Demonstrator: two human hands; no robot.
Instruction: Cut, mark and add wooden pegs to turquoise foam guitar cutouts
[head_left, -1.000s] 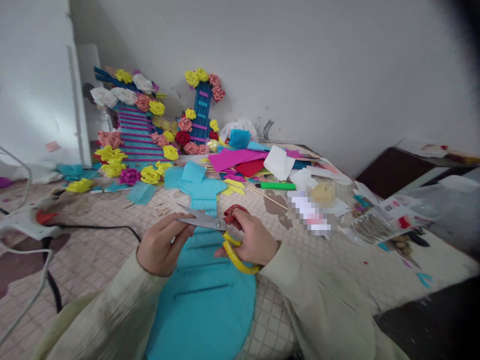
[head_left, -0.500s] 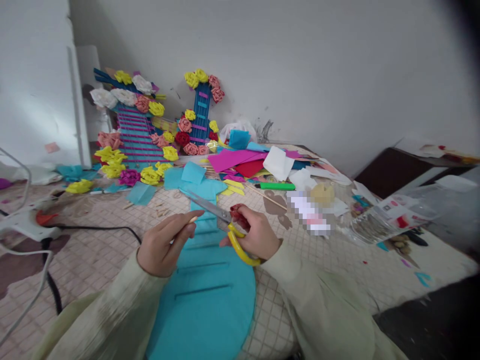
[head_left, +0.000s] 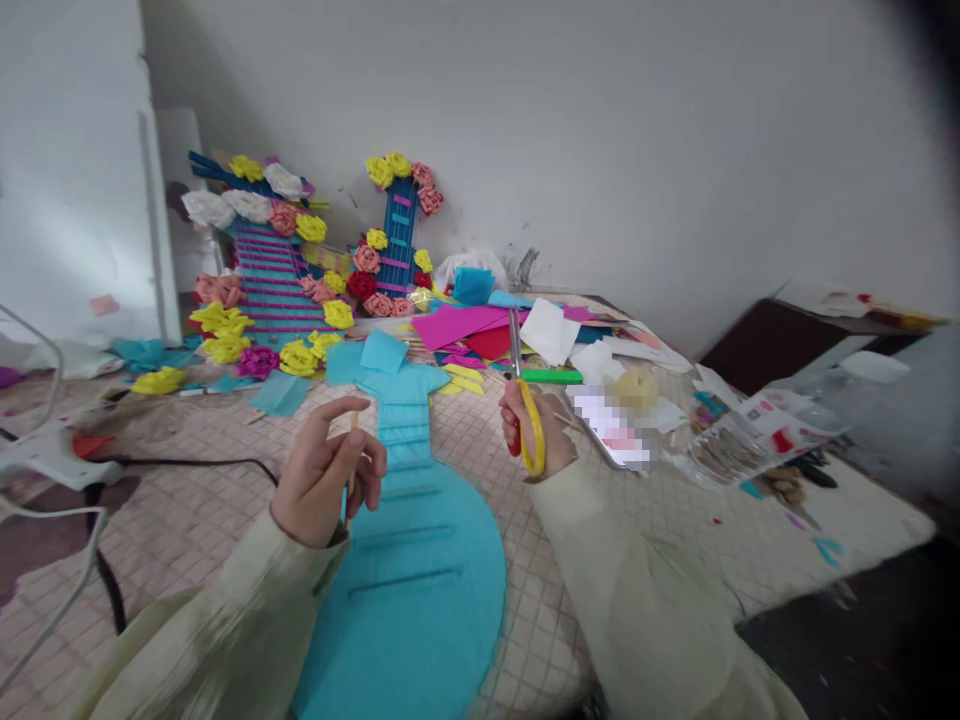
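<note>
My left hand (head_left: 326, 468) pinches a thin wooden stick (head_left: 353, 424) upright between thumb and fingers, above the left side of a blue guitar-shaped paper cutout (head_left: 427, 620). Dark strips run across the cutout's body, and its neck points away from me. My right hand (head_left: 541, 432) is closed round the yellow handles of a pair of scissors (head_left: 516, 345), held to the right of the cutout's neck. The blades point away toward the paper pile and look closed. A bright green marker-like item (head_left: 551, 377) lies just beyond that hand.
Paper-flower decorated pieces (head_left: 274, 270) lean at the back wall. Coloured paper sheets (head_left: 457, 325) are heaped at the back middle. On the right are a phone (head_left: 609, 425) and a clear plastic bottle (head_left: 757, 430). A power strip (head_left: 56, 440) with cables lies on the left.
My right hand has drawn the scissors away to the right and turned the blades to point forward. My left hand has tilted the stick from nearly flat to upright.
</note>
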